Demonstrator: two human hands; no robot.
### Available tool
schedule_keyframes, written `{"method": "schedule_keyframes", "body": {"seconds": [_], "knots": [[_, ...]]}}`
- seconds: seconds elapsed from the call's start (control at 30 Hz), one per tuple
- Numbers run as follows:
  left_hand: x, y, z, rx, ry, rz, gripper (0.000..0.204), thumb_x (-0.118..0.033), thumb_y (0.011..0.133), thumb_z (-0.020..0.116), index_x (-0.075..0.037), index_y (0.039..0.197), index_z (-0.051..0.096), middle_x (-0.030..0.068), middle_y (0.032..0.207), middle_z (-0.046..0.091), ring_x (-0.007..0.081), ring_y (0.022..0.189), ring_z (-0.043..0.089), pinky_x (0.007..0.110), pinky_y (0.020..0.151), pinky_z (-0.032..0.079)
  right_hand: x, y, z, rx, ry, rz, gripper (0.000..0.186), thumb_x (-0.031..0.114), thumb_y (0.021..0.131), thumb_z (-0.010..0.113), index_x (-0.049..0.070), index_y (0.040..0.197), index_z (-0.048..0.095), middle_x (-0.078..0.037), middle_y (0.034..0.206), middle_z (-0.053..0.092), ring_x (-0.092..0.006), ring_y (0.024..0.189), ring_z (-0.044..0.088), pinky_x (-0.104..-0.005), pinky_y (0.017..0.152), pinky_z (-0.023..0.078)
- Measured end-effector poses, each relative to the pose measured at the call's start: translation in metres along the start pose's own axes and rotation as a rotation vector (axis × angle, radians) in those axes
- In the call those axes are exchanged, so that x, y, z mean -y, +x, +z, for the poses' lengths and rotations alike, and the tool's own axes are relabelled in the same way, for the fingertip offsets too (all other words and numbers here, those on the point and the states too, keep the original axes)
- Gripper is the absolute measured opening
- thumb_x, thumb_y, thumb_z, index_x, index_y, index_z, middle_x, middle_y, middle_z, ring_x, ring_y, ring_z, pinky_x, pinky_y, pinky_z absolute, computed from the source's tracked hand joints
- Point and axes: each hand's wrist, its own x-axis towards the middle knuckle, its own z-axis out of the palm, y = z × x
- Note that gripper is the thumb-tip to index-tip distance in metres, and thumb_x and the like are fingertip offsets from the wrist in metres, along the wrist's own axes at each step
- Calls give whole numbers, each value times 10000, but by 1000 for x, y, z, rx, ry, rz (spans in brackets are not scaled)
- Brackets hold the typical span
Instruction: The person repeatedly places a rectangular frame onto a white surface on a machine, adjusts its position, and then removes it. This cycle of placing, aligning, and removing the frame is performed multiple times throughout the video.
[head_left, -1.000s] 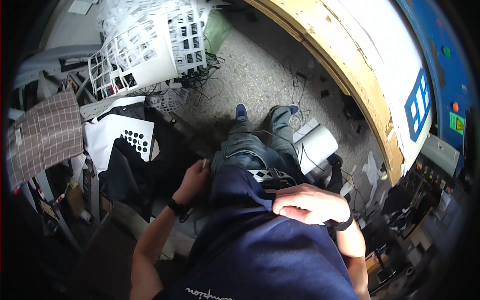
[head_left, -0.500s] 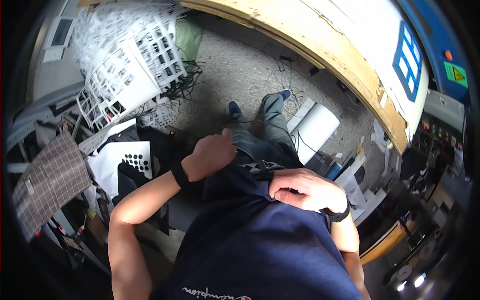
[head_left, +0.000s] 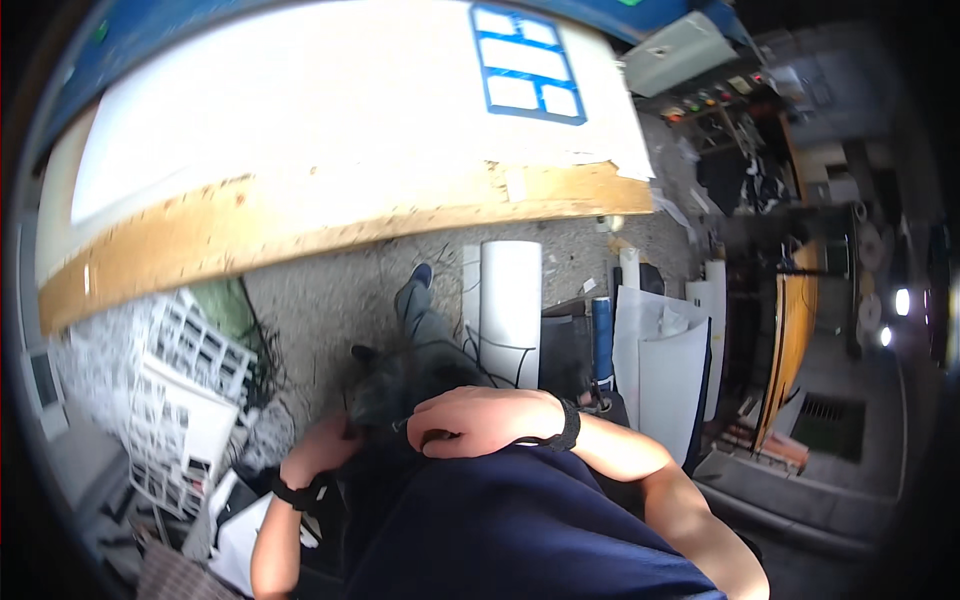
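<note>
My right hand (head_left: pixel 485 420) is curled at the waist, closed on the hem of the dark blue shirt (head_left: pixel 490 530) I wear. My left hand (head_left: pixel 325 445) hangs low beside the left side of my dark grey-blue trousers (head_left: pixel 425 340); it is dim and blurred, so I cannot tell whether it holds anything. Both wrists carry black bands. A white roll (head_left: pixel 510 300) with dark cables across it lies on the floor beside my legs.
A long table (head_left: pixel 140 260) with white top, wooden edge and blue grid frame (head_left: pixel 525 60) spans ahead. Cut white scrap (head_left: pixel 185 430) piles up at left; rolls and sheets (head_left: pixel 650 370) stand at right on the speckled floor (head_left: pixel 310 300). A control box (head_left: pixel 675 60) sits beyond the table's end.
The view has turned right, bringing the table squarely ahead. My left hand rose half a second ago and has since dropped beside my leg. My right hand has stayed at the shirt hem.
</note>
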Motion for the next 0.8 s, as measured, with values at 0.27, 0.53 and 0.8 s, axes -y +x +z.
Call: {"method": "schedule_keyframes", "body": {"seconds": [0.27,0.53,0.8], "knots": [[-14,74,-5,-82,190,125,302,-249,797,714,20,933,710,247,881,705,407,910,690,463,772,532,3,-60,-73,-327,5,133,192,228,953,592,47,1008,627,-143,941,640,-339,892,631,-423,798,494],[-105,117,-42,25,77,-91,579,-455,761,696,105,905,681,337,887,668,420,973,686,455,830,532,-15,-116,-162,-495,36,255,178,175,955,635,44,1076,647,-97,1038,644,-230,910,661,-343,804,518],[-76,173,-28,-245,394,-105,438,-390,830,653,33,945,669,316,936,684,487,923,663,511,860,533,-57,-133,-228,-557,16,107,151,184,919,629,48,983,647,-109,928,669,-292,854,654,-375,775,503]]}}
